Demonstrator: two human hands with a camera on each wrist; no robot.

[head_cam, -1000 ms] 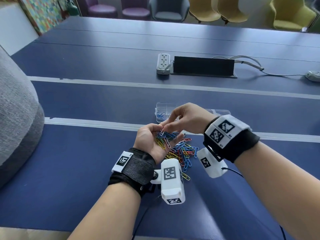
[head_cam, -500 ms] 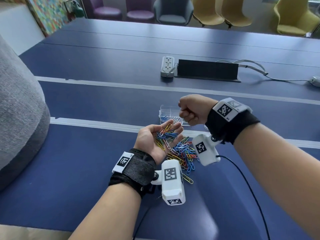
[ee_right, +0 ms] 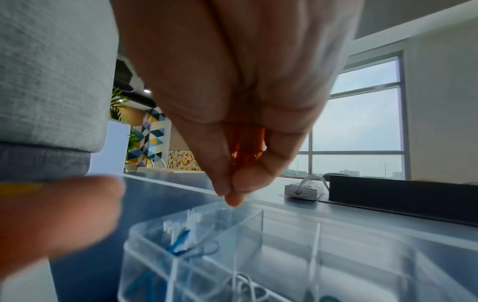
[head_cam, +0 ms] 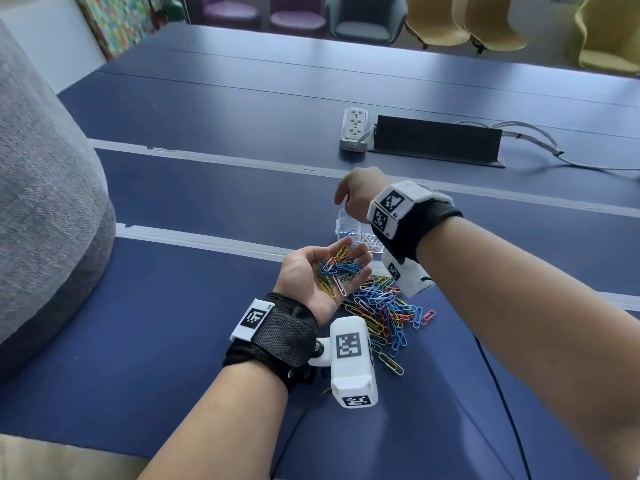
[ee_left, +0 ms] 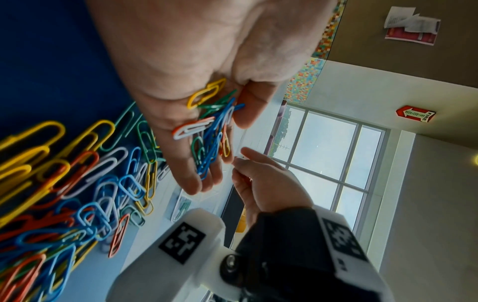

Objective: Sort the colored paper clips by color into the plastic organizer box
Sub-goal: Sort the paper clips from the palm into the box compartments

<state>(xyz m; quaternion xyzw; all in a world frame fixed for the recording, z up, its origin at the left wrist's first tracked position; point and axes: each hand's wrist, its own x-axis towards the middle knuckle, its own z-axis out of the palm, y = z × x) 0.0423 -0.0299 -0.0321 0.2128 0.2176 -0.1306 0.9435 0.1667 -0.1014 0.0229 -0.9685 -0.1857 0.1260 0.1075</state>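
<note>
So the left hand (head_cam: 313,277) is palm up, fingers loosely cupped, cradling a small bunch of mixed paper clips (head_cam: 337,268) just above the table (head_cam: 173,323). The big loose pile of clips (head_cam: 384,313) lies right next to it on the blue top, to the right. The right hand (head_cam: 356,194) hovers over the clear organizer box (ee_right: 196,241), fingertips (ee_right: 232,192) pinched together pointing down; can't tell if anything's between them. A near-left compartment has blue clips (head_cam: 347,233); the one to its right holds pale ones. Farther back there's a power strip (head_cam: 353,128).
</note>
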